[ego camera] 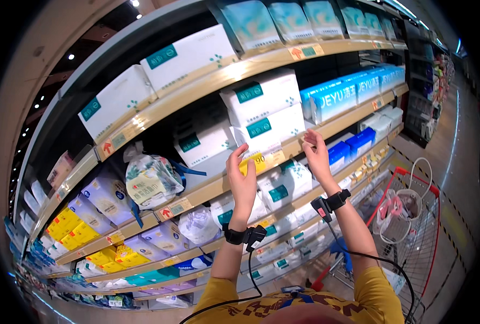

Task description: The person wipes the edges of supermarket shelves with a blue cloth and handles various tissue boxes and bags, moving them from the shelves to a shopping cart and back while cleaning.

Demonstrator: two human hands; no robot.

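My left hand is raised before the shelf front, thumb and fingers apart, with nothing visible in it. It overlaps a yellow price card on the shelf edge; contact cannot be told. To its right, my right hand hovers by the same edge with curved, parted fingers and holds nothing that I can see. Between and behind the hands, two white tissue packs with green labels form a stack: an upper pack on a lower pack. Another white pack sits deeper to their left.
Blue tissue packs stand right of the stack. A floral drawstring bag with a dark blue ribbon overhangs the shelf at left. A red-edged wire shopping cart holding a white basket is at my right. Cables hang from both wrist straps.
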